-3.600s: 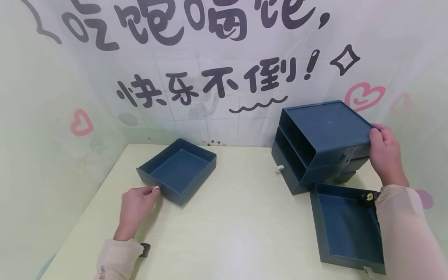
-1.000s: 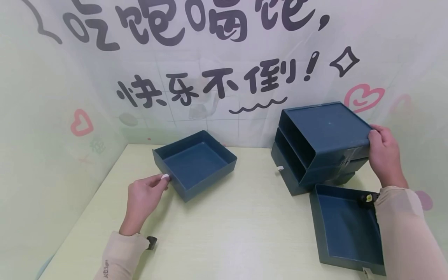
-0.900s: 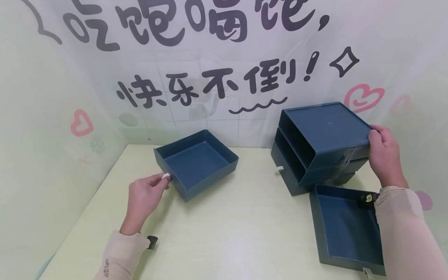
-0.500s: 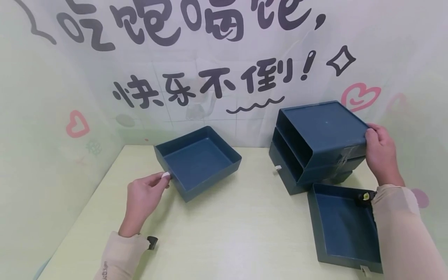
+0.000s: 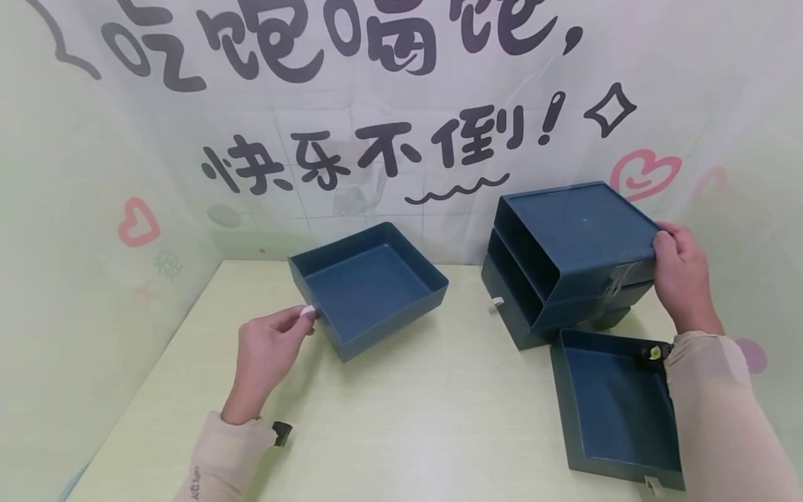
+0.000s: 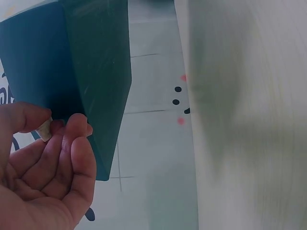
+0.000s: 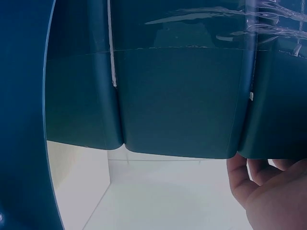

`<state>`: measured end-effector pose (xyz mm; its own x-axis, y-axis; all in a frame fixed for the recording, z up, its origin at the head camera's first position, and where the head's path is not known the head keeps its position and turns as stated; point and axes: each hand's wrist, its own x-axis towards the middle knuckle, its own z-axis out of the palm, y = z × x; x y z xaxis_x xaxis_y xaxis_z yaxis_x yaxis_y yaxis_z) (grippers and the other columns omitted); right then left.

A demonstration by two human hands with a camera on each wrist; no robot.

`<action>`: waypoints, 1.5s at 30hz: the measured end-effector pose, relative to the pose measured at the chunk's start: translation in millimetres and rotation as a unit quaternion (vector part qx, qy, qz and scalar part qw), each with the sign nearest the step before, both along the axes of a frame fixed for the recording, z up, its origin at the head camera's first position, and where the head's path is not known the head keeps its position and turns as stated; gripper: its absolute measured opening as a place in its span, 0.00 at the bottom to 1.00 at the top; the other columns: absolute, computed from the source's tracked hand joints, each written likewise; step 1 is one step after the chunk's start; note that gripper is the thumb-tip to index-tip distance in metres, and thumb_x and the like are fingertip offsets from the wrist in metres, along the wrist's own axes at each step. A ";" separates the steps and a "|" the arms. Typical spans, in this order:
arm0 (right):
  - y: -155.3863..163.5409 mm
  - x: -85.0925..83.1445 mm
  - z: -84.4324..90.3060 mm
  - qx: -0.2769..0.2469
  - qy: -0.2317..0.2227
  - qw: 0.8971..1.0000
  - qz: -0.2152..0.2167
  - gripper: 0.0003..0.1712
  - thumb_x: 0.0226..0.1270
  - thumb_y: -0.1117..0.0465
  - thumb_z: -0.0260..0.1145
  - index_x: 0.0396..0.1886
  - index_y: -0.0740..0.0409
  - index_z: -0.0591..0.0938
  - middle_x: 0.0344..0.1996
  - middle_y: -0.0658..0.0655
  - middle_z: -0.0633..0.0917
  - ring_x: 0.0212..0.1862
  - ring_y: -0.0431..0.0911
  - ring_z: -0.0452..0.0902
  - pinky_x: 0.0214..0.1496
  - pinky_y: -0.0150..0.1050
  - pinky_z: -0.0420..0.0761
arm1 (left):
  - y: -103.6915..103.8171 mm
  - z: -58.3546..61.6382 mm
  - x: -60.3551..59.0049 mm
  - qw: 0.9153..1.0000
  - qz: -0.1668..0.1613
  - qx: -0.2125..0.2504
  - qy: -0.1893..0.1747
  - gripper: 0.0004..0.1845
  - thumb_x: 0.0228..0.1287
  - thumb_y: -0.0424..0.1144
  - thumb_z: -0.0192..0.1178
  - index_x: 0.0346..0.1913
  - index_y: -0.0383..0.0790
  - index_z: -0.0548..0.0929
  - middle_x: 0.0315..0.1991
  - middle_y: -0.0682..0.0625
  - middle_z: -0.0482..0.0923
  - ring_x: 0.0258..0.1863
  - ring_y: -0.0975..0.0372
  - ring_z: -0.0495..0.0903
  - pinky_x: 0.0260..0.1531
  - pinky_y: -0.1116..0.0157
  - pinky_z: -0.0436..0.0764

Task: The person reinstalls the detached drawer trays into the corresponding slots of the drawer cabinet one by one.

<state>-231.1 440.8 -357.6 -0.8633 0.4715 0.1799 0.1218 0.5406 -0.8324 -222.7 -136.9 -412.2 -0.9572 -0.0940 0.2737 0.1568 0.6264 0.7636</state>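
My left hand pinches a small white pull tab on the front of a dark blue drawer. The drawer hangs tilted above the table, its bare inside facing up; in the left wrist view a gap separates it from the tabletop. On the right, my right hand grips the rear edge of a stacked dark blue drawer cabinet. Its top two slots are hollow, while the bottom one holds a drawer with a white tab. In the right wrist view, curled fingers reach behind the cabinet.
A second loose drawer lies on the table in front of the cabinet, partly covered by the right sleeve. Clear tape runs across the cabinet's side. A printed cloth hangs directly behind the table.
The left hand has carried the pinched drawer rightward and up off the table, toward the cabinet. My right hand keeps its grip on the cabinet. The head view has shifted slightly.
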 end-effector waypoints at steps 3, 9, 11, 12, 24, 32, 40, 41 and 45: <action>0.5 0.2 -0.5 0.000 -0.002 1.000 0.001 0.33 0.79 0.43 0.37 0.78 0.42 0.66 0.76 0.56 0.67 0.66 0.42 0.62 0.75 0.43 0.61 | 2.3 0.8 0.5 1.000 -0.004 0.005 -0.001 0.14 0.70 0.48 0.65 0.46 0.44 0.92 0.32 0.46 0.92 0.28 0.66 0.85 0.15 0.65 0.63; 0.4 0.0 -0.5 -0.004 -0.006 1.000 0.002 0.33 0.79 0.43 0.37 0.79 0.41 0.65 0.78 0.57 0.66 0.67 0.44 0.61 0.76 0.46 0.60 | 8.2 0.7 0.4 1.000 -0.009 0.020 -0.012 0.14 0.70 0.49 0.65 0.46 0.45 0.92 0.33 0.46 0.92 0.29 0.65 0.86 0.16 0.65 0.64; -0.1 -0.5 -0.2 -0.005 -0.006 1.000 0.001 0.33 0.79 0.43 0.37 0.78 0.41 0.65 0.78 0.56 0.66 0.68 0.45 0.61 0.76 0.46 0.60 | 10.0 -0.2 -0.1 1.000 -0.011 0.023 -0.018 0.14 0.70 0.49 0.65 0.46 0.45 0.92 0.33 0.46 0.92 0.28 0.64 0.85 0.15 0.66 0.64; -0.3 -0.6 -0.2 -0.005 -0.005 1.000 0.000 0.33 0.80 0.42 0.37 0.78 0.41 0.65 0.78 0.56 0.66 0.68 0.45 0.61 0.76 0.46 0.60 | 10.8 -0.2 -0.2 0.999 -0.012 0.024 -0.022 0.14 0.70 0.49 0.65 0.46 0.44 0.92 0.33 0.46 0.92 0.28 0.63 0.85 0.15 0.66 0.64; -0.8 -1.4 2.2 -0.004 -0.007 1.000 0.003 0.33 0.80 0.43 0.36 0.79 0.42 0.64 0.78 0.57 0.65 0.69 0.47 0.60 0.77 0.48 0.59 | 23.8 -2.5 -0.4 0.998 -0.020 0.053 -0.023 0.14 0.70 0.49 0.65 0.46 0.44 0.92 0.32 0.46 0.92 0.25 0.70 0.84 0.16 0.66 0.64; -0.8 -1.5 1.2 -0.001 -0.010 1.000 0.008 0.33 0.80 0.43 0.35 0.80 0.43 0.63 0.78 0.59 0.64 0.70 0.50 0.59 0.77 0.50 0.59 | 32.6 -4.5 -2.2 0.997 -0.029 0.068 -0.013 0.12 0.70 0.47 0.65 0.44 0.44 0.93 0.31 0.46 0.91 0.26 0.71 0.85 0.19 0.67 0.65; -0.9 -2.5 0.6 -0.003 -0.010 1.000 0.008 0.33 0.80 0.43 0.35 0.80 0.43 0.63 0.79 0.60 0.64 0.70 0.51 0.59 0.77 0.52 0.59 | 40.8 -4.1 -3.6 0.996 -0.045 0.081 -0.007 0.11 0.70 0.46 0.65 0.44 0.45 0.93 0.32 0.46 0.92 0.23 0.65 0.84 0.17 0.67 0.63; -0.8 -2.5 0.8 -0.002 -0.010 1.000 0.007 0.33 0.80 0.43 0.35 0.80 0.43 0.63 0.79 0.60 0.64 0.70 0.51 0.59 0.77 0.52 0.59 | 41.7 -4.2 -4.0 0.996 -0.046 0.082 -0.007 0.11 0.70 0.46 0.65 0.44 0.45 0.93 0.32 0.46 0.92 0.24 0.66 0.85 0.16 0.67 0.63; 0.3 -2.6 1.1 -0.001 -0.010 1.000 0.006 0.33 0.80 0.43 0.35 0.80 0.43 0.63 0.79 0.60 0.64 0.71 0.51 0.58 0.77 0.51 0.59 | 46.1 -5.0 -5.3 0.995 -0.048 0.088 -0.007 0.10 0.69 0.45 0.65 0.44 0.45 0.93 0.32 0.46 0.92 0.25 0.67 0.85 0.16 0.67 0.62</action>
